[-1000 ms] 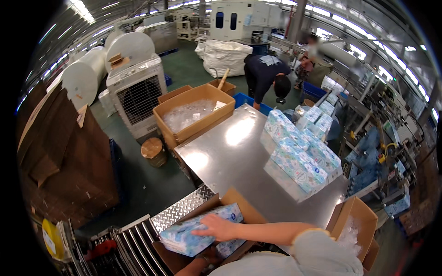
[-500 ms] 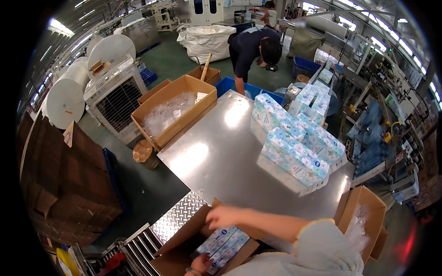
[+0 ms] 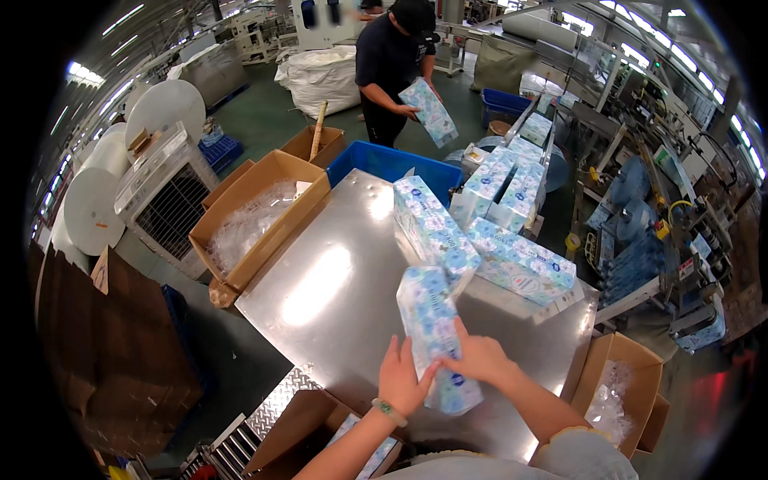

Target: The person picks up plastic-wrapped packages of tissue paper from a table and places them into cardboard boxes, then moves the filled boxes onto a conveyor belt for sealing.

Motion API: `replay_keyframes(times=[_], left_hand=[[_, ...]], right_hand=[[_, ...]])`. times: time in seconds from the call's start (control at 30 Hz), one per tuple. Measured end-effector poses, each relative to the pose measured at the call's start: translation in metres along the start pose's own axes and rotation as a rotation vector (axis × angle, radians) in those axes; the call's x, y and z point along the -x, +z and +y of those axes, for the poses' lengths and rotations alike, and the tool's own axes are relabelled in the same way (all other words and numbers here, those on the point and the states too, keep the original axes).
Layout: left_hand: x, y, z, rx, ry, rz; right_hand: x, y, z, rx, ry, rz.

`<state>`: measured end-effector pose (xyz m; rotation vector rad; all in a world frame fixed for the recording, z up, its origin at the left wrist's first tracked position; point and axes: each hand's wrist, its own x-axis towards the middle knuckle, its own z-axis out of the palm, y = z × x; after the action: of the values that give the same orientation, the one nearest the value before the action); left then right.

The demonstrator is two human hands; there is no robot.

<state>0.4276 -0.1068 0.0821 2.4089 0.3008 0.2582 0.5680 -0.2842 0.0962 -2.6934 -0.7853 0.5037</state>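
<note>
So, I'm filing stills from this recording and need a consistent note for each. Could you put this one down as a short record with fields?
Left hand: on the near left side of a blue floral pack; left hand
Right hand: on the pack's right side
Surface below: metal table; contact with held pack unclear
Beyond held pack: two similar packs on the table
Lower edge: open carton, similar contents partly visible
Co-worker: holding another pack
</note>
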Motion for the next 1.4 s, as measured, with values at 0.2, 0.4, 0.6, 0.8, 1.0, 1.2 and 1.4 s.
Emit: replay_keyframes(times=[0.2, 0.4, 0.6, 0.8, 1.0, 1.2, 1.4], left_hand=[[-0.040, 0.044, 0.035, -0.352, -0.066, -0.148], [-0.086, -0.003, -0.060, 0.248, -0.590, -0.007], [-0.023, -0.071, -0.079, 1.014, -0.428, 0.148], [0.090, -0.120, -0.046, 0.395, 0.217, 0.501], [0.220, -0.190, -0.040, -0.119, 0.225, 0.706], [0.342, -0.174, -0.055, 0.175, -0.072, 0.668], [0.369, -0.061, -0.133, -0.065, -0.097, -0.156]], right_hand=[[-0.088, -0.079, 0.150, 0.475, 0.137, 0.434], [-0.086, -0.071, 0.145, 0.340, -0.006, 0.084], [0.052, -0.044, 0.076, 0.433, -0.009, 0.002], [0.076, 0.007, 0.023, 0.127, -0.082, 0.040], [0.128, -0.005, -0.054, 0.015, -0.530, 0.599], [0.135, 0.021, -0.103, -0.294, -0.747, 0.537], [0.166, 0.030, -0.209, -0.118, -1.187, 0.220]])
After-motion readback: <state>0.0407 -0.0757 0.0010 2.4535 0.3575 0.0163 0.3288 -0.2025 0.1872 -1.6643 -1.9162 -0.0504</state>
